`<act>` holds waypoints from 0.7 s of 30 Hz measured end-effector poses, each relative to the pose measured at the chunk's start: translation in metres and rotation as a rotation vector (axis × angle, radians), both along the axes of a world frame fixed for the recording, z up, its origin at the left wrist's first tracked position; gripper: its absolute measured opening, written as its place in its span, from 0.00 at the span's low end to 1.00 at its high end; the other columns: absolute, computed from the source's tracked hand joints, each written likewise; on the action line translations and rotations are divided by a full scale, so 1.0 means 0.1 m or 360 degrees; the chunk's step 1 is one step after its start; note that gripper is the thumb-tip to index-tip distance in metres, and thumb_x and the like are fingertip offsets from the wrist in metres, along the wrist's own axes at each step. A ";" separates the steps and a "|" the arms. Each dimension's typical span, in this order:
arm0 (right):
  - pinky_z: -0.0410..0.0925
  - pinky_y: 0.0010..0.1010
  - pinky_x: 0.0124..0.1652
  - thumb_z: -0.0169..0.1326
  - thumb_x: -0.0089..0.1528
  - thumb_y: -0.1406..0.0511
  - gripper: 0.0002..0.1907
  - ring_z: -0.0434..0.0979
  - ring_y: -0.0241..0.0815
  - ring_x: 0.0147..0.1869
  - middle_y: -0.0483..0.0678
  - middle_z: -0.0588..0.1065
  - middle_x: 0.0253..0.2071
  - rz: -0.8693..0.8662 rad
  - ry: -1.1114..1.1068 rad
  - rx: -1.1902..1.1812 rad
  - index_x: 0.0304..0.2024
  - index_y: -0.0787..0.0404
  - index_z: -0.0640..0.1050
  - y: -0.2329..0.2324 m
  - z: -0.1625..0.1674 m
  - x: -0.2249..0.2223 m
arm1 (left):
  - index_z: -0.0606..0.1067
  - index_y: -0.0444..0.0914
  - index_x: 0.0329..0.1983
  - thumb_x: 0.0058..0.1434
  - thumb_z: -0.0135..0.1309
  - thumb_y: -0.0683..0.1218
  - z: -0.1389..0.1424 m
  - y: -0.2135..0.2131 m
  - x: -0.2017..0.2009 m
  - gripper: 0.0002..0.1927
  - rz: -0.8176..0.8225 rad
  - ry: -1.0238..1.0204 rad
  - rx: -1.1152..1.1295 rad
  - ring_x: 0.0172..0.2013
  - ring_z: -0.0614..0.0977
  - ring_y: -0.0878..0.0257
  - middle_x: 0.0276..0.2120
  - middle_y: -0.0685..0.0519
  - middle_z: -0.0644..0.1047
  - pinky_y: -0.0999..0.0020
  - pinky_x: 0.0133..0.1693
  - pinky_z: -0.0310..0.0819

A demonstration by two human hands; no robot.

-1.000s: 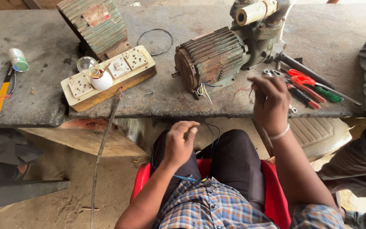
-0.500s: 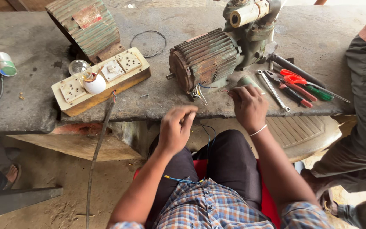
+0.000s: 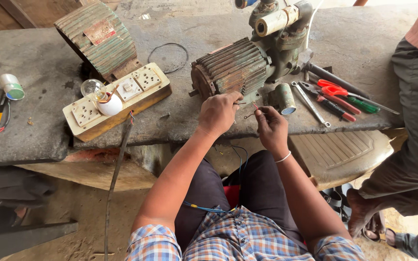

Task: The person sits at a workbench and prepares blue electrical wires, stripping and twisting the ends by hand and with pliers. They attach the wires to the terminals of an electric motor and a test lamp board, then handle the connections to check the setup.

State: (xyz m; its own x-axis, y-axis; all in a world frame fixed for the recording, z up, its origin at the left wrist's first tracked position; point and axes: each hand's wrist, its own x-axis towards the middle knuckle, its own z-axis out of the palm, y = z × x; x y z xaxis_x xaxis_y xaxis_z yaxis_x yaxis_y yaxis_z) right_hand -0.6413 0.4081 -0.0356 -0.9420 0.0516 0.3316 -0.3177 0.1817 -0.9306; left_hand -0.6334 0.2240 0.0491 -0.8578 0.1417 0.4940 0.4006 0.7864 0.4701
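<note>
The motor wires [image 3: 248,110], thin leads coming out of the near end of the green ribbed pump motor [image 3: 235,70], hang just in front of that motor at the edge of the stone bench [image 3: 180,121], and both hands meet on them. The left hand [image 3: 217,113], just in front of the motor's end face, is curled nearly closed with its fingertips pinched on one lead. The right hand [image 3: 271,126], in front of the motor and a little to its right, is likewise almost closed, thumb and forefinger nipping another wire end; a pale bangle sits on that wrist. A small green capacitor can [image 3: 285,98] lies just to the right of the motor's near end. Further right of the motor lie a spanner [image 3: 309,102] and red and green-handled screwdrivers and pliers [image 3: 340,96]. To the left of the motor rests a cream switchboard [image 3: 117,101] with sockets and a clear bulb [image 3: 93,88], and behind that a detached green motor cover [image 3: 97,41]. A thin wire ring [image 3: 168,57] lies left of the motor. Another person stands well to the right of the motor.
</note>
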 end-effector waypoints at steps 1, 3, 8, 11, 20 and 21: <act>0.62 0.22 0.28 0.57 0.69 0.64 0.09 0.65 0.27 0.28 0.40 0.70 0.24 -0.0009 0.0057 0.0054 0.43 0.66 0.80 0.02 0.02 -0.01 | 0.81 0.42 0.44 0.58 0.61 0.44 -0.01 0.01 -0.02 0.10 0.0005 -0.0005 0.0036 0.39 0.85 0.50 0.38 0.51 0.83 0.56 0.41 0.77; 0.62 0.22 0.30 0.58 0.69 0.64 0.10 0.64 0.27 0.30 0.40 0.70 0.25 0.0004 0.0115 0.0145 0.43 0.66 0.80 0.07 0.06 -0.05 | 0.82 0.43 0.41 0.59 0.61 0.44 -0.04 0.03 -0.05 0.07 0.0021 0.0024 0.0048 0.38 0.85 0.51 0.37 0.51 0.83 0.57 0.41 0.78; 0.63 0.24 0.32 0.57 0.69 0.62 0.11 0.64 0.28 0.30 0.42 0.70 0.24 0.0073 0.0096 0.0231 0.42 0.66 0.80 0.09 0.16 -0.09 | 0.83 0.43 0.40 0.60 0.62 0.46 -0.13 0.05 -0.09 0.06 0.0012 0.0112 0.0217 0.37 0.85 0.53 0.37 0.52 0.84 0.60 0.39 0.78; 0.63 0.24 0.32 0.58 0.68 0.61 0.12 0.65 0.29 0.30 0.42 0.71 0.24 0.0075 0.0096 0.0279 0.42 0.65 0.80 0.08 0.20 -0.07 | 0.83 0.43 0.40 0.60 0.62 0.47 -0.16 0.07 -0.04 0.07 0.0035 0.0114 0.0310 0.37 0.85 0.53 0.38 0.52 0.84 0.60 0.39 0.78; 0.63 0.25 0.31 0.58 0.67 0.61 0.12 0.64 0.29 0.29 0.43 0.71 0.23 0.0100 0.0009 0.0271 0.41 0.66 0.81 0.03 0.23 0.01 | 0.83 0.42 0.39 0.60 0.63 0.48 -0.18 0.07 0.05 0.07 0.0086 0.0097 0.0443 0.36 0.86 0.53 0.37 0.51 0.84 0.60 0.38 0.79; 0.63 0.25 0.31 0.58 0.67 0.61 0.12 0.64 0.29 0.30 0.43 0.71 0.24 0.0103 0.0008 0.0263 0.41 0.66 0.81 0.02 0.23 0.01 | 0.83 0.42 0.40 0.61 0.63 0.48 -0.18 0.05 0.06 0.07 0.0084 0.0104 0.0444 0.37 0.86 0.53 0.37 0.51 0.84 0.60 0.38 0.79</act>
